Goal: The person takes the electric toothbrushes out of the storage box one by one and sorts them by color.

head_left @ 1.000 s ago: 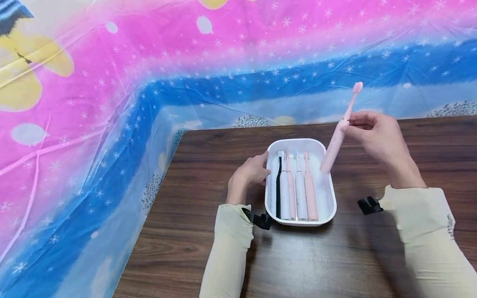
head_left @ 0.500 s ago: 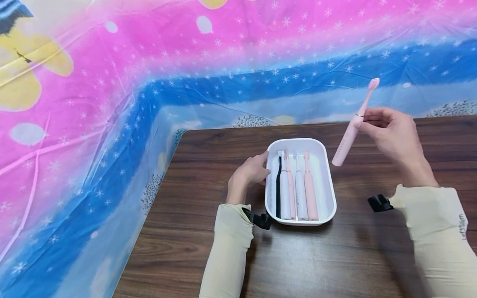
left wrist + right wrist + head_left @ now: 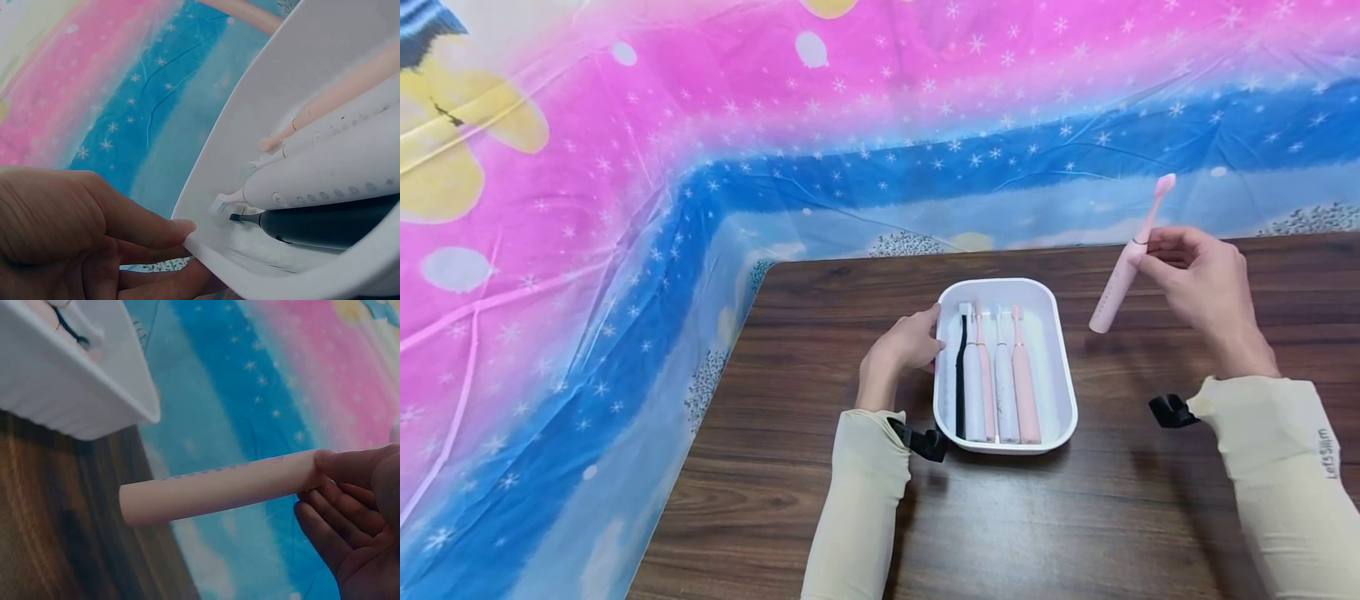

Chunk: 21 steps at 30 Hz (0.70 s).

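My right hand (image 3: 1206, 283) pinches a pale pink electric toothbrush (image 3: 1116, 287) near the top of its handle. The brush leans with its head up, in the air to the right of the white tray (image 3: 1063, 408). In the right wrist view, the thumb and fingertips grip one end of the pink handle (image 3: 219, 490). My left hand (image 3: 906, 346) holds the tray's left side, its fingertips at the rim (image 3: 206, 259). Side by side in the tray lie a black toothbrush (image 3: 961, 379), two white ones (image 3: 973, 392) and pink ones (image 3: 1026, 396).
The tray stands on a dark wood-grain table (image 3: 760, 417). Behind and left of it hangs a pink and blue cloth (image 3: 850, 183) with snowflakes. Black straps (image 3: 925, 442) sit at both wrists.
My right hand has carried the pink electric toothbrush rightward, from over the tray's right rim to beyond it, rising and then dipping slightly. The left hand and tray have stayed put.
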{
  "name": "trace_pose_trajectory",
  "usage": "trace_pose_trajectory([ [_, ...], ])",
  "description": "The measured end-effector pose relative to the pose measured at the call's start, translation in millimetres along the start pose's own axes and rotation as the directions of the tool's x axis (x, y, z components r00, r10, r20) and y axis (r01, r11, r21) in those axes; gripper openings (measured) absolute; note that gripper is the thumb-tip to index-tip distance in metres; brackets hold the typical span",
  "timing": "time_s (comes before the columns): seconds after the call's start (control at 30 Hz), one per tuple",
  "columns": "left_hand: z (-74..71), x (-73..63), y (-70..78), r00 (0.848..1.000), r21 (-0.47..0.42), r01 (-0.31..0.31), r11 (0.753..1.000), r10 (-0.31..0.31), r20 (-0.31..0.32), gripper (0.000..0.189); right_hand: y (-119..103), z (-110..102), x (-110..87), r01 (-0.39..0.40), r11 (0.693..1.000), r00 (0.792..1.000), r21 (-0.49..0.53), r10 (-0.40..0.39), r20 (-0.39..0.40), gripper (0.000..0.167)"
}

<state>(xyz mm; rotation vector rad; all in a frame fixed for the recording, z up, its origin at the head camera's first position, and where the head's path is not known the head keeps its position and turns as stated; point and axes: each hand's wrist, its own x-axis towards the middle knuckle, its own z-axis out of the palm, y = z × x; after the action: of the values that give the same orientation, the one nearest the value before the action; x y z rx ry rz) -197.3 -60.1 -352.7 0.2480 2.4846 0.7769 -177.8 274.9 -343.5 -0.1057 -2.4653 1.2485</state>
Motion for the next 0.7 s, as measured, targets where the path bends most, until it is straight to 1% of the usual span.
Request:
trace_pose_trajectory([
  [0.1,0.2,0.2,0.0,1.000,-0.002,0.003,1.000,-0.003,0.001,0.063,7,3,0.1,0.002,1.000,1.000,-0.006,-0.002,-0.024,0.045],
  [0.27,0.0,-0.1,0.0,1.000,0.006,-0.001,1.000,0.001,0.001,0.063,16,6,-0.8,0.003,1.000,0.999,0.000,-0.003,-0.033,0.045],
  [0.4,-0.1,0.0,-0.3,1.000,0.011,-0.002,1.000,0.002,-0.004,0.063,24,8,-3.0,-0.019,1.000,0.999,-0.002,0.019,-0.026,0.046],
  [0.5,-0.2,-0.1,-0.2,1.000,0.011,-0.006,1.000,0.006,-0.007,0.063,28,10,-3.9,-0.030,0.999,0.999,-0.012,0.030,-0.040,0.046],
  [0.7,-0.1,-0.8,-0.6,1.000,0.008,-0.010,1.000,0.010,-0.007,0.063,31,16,-2.9,0.022,1.000,0.994,-0.015,-0.023,-0.102,0.042],
])
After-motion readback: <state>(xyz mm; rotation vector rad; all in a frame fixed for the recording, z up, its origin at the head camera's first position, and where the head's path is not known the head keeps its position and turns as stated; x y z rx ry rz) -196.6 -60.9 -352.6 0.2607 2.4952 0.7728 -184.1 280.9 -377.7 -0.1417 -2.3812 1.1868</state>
